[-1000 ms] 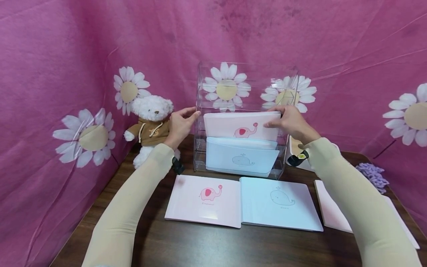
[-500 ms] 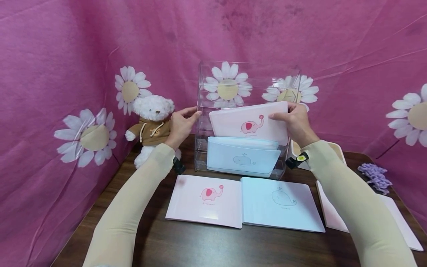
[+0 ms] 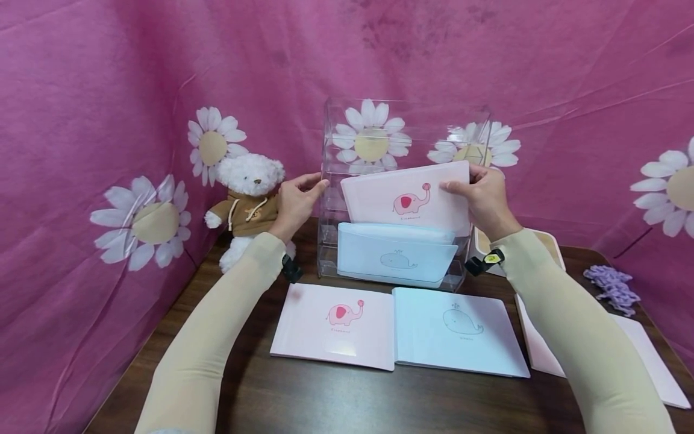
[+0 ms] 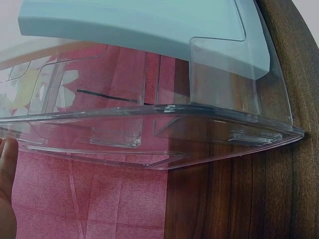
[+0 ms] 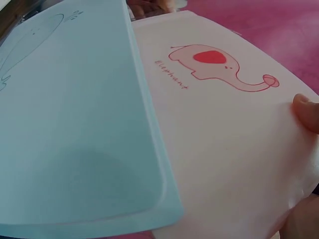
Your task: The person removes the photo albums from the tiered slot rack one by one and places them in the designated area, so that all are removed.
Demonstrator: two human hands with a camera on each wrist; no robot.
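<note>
My right hand (image 3: 490, 199) pinches a pink booklet (image 3: 374, 196) by its upper right corner, thumb on the front cover. The booklet, with a red elephant (image 5: 212, 64) on it, tilts with its right side higher, inside a clear plastic tiered rack (image 3: 325, 144). In front of it in the rack stand light blue whale booklets (image 3: 358, 253), hiding its lower edge. My left hand (image 3: 295, 205) grips the rack's left side, thumb at the front edge; in the left wrist view only a finger (image 4: 7, 169) shows beside the clear side panel (image 4: 209, 124).
On the brown table (image 3: 325, 404), a pink elephant booklet (image 3: 309, 331) and a light blue whale booklet (image 3: 423, 343) lie before the rack. More pink booklets (image 3: 640, 343) lie right, partly under the forearm. A white teddy bear (image 3: 249, 205), a wood-faced object (image 3: 544, 244) and purple yarn (image 3: 612, 286) flank it.
My right hand has raised the pink booklet's right side and shifted slightly right, so the booklet now tilts and shows more of its cover. My left hand has stayed at the rack.
</note>
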